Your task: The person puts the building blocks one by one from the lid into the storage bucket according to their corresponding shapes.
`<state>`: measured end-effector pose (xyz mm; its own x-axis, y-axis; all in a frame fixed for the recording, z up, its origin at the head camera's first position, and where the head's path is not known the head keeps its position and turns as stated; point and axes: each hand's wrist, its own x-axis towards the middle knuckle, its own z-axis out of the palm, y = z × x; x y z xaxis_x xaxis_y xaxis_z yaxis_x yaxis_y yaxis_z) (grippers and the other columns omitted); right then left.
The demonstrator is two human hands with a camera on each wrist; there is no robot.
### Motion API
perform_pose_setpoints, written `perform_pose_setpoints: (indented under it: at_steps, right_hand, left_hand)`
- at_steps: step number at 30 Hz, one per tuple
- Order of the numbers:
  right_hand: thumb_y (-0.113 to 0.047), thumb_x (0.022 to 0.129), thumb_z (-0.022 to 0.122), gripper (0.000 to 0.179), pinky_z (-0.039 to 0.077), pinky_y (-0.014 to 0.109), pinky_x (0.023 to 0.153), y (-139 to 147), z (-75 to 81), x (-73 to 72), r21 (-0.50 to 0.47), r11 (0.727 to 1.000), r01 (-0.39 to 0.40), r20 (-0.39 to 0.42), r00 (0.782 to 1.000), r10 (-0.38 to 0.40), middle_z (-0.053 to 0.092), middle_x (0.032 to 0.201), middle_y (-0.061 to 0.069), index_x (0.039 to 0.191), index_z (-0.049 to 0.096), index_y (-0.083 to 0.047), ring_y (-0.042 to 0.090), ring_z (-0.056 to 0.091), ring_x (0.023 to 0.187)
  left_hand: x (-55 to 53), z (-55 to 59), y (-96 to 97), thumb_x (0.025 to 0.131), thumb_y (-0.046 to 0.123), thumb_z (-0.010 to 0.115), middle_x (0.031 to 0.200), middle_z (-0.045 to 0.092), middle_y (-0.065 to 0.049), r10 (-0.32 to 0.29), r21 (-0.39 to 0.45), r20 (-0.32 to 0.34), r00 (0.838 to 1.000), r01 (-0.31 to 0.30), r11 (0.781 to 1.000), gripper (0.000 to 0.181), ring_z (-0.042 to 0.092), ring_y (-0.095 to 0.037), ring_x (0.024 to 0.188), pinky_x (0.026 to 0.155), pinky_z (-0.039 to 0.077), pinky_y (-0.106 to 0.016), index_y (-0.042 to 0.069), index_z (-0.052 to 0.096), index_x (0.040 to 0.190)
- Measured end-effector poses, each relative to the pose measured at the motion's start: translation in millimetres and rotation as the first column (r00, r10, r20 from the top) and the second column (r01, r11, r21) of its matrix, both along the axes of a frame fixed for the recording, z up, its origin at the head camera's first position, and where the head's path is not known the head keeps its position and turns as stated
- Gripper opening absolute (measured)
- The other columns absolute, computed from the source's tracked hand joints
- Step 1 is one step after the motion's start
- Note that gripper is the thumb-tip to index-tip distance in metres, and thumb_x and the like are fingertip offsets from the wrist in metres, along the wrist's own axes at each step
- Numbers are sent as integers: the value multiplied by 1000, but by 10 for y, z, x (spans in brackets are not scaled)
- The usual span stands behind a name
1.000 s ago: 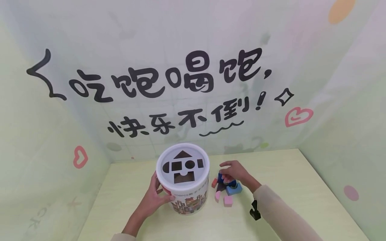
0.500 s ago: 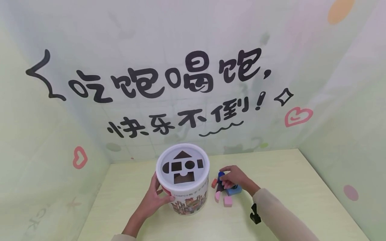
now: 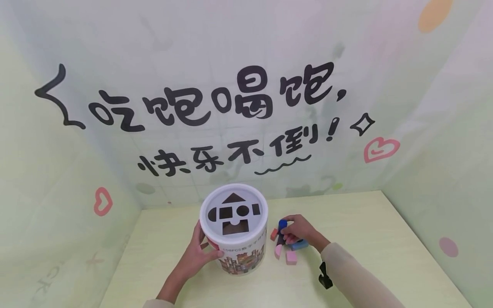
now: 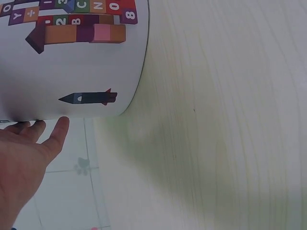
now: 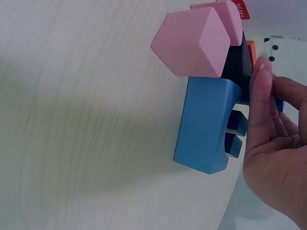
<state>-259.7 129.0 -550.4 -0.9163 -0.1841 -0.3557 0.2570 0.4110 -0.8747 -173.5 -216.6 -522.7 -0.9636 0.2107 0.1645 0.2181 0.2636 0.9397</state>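
Observation:
A white bucket [image 3: 242, 252] with a printed city scene stands upright on the table. Its lid [image 3: 212, 194] has cut-out holes: triangle, square, circle, rectangle and others. My left hand [image 3: 195, 256] holds the bucket's left side, thumb on the front and fingers behind. In the left wrist view its fingertips touch the bucket wall. To the right of the bucket, my right hand [image 3: 306, 233] pinches a blue cylinder block [image 3: 283, 224] above the other blocks. Its fingers partly hide the cylinder in the right wrist view. Under and beside this hand lie a light blue arch block [image 5: 204, 122] and small dark blue blocks [image 5: 235, 123].
Pink blocks [image 3: 291, 257] and an orange-red block [image 3: 274, 234] lie between the bucket and the right hand. A black clip-like piece [image 3: 325, 276] hangs at the right sleeve. Printed walls [image 3: 443, 171] enclose the pale wooden table [image 3: 385, 239] at the back and sides.
My right hand has lowered slightly and its fingers have closed on the blue cylinder block, now showing more clearly beside the fingertips. The left hand and bucket have stayed put.

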Motion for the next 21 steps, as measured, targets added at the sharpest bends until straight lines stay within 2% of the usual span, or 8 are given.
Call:
perform_pose_setpoints:
  at_steps: [9, 21]
  right_hand:
    - [-4, 86, 69, 38, 57, 29, 50, -33, 36, 7, 30, 999, 14, -16, 1000, -13, 66, 63, 9, 123, 60, 3, 14, 63, 48]
    - [-3, 87, 68, 46, 58, 30, 51, -15, 98, -6, 13, 1000, 0, -53, 999, 0, 68, 66, 11, 128, 54, 11, 16, 65, 50]
  left_hand:
    - [8, 6, -5, 73, 10, 84, 158, 24, -16, 2, 3, -2, 1000, -2, 1000, 115, 27, -43, 142, 101, 42, -57, 24, 5, 157]
    - [18, 22, 1, 73, 12, 84, 158, 25, -17, -6, 1, -11, 1000, 6, 1000, 114, 27, -44, 142, 101, 42, -58, 23, 9, 156]
